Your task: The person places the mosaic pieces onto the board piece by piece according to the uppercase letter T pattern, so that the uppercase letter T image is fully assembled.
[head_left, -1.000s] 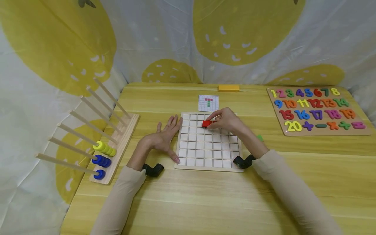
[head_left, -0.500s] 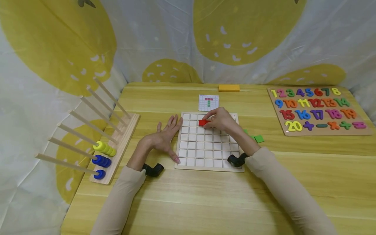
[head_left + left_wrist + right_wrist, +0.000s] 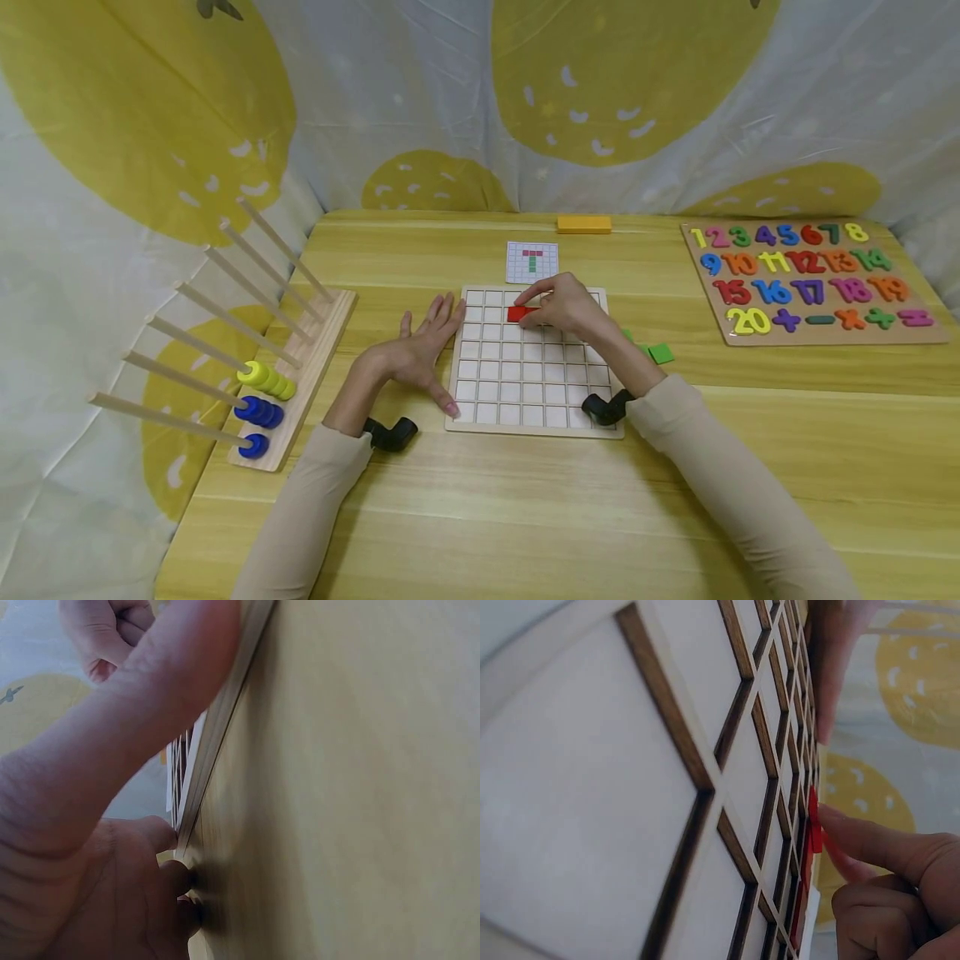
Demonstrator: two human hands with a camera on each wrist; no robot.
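My left hand (image 3: 416, 354) is spread along the left side of a wooden grid board (image 3: 534, 431). Its thumb touches the lower left corner and its fingertips reach the upper left edge. My right hand (image 3: 570, 307) is over the board's upper rows, thumb and finger pinching a red square tile (image 3: 516, 314). In the right wrist view the thumb presses that red tile (image 3: 815, 834) at the grid, and more red (image 3: 801, 911) shows in the cells nearer the camera. Behind the board lies a pattern card (image 3: 532, 263) with a red and green T.
Green tiles (image 3: 661, 353) lie right of the board, partly hidden by my right forearm. A peg rack (image 3: 330, 333) with yellow and blue beads stands left. A number puzzle board (image 3: 817, 283) lies at the right, and a yellow-orange block (image 3: 583, 225) at the back edge.
My right hand has moved slightly left along the upper row with the red tile, uncovering more of the green tiles; over the last half second it stays nearly still. The left hand has not moved.
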